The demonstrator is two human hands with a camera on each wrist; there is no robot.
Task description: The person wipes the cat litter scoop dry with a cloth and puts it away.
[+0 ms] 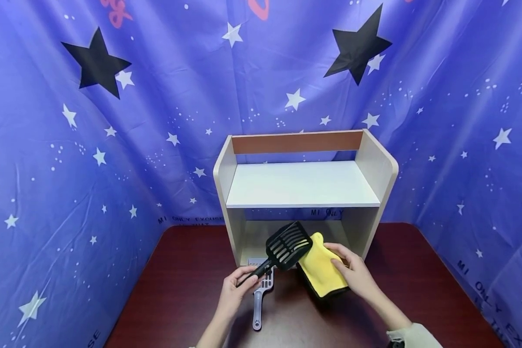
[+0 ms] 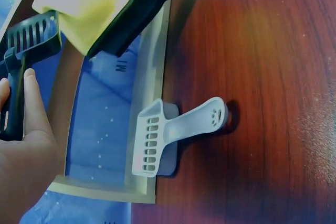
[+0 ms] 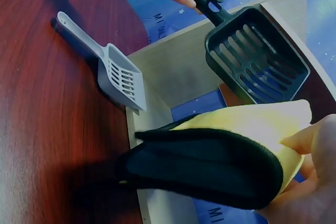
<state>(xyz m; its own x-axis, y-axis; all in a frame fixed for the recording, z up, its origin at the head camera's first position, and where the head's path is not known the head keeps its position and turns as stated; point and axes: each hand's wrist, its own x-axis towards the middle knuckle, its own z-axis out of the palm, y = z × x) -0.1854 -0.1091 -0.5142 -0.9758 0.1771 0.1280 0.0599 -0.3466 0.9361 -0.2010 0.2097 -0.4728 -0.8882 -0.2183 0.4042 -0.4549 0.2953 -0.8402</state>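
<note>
My left hand [image 1: 238, 286] grips the handle of a black slotted litter scoop [image 1: 282, 249], its head raised toward the right in the head view. In my right hand [image 1: 357, 274], the thumb and fingers pinch a yellow cloth [image 1: 324, 270] with a black underside and edging. From the right wrist, that cloth [image 3: 236, 119] bends over so its dark inner face shows. Its upper left edge meets the scoop's head, overlapping it in the head view. Below my left hand, a pale grey litter scoop [image 2: 184, 126] rests on the table, handle toward me, its head at the shelf's front edge.
A small two-tier shelf unit [image 1: 302, 186] with a white upper board stands at the back of the dark red wooden table [image 1: 178, 290]. Blue curtains [image 1: 156, 121] printed with stars hang behind it and along both sides.
</note>
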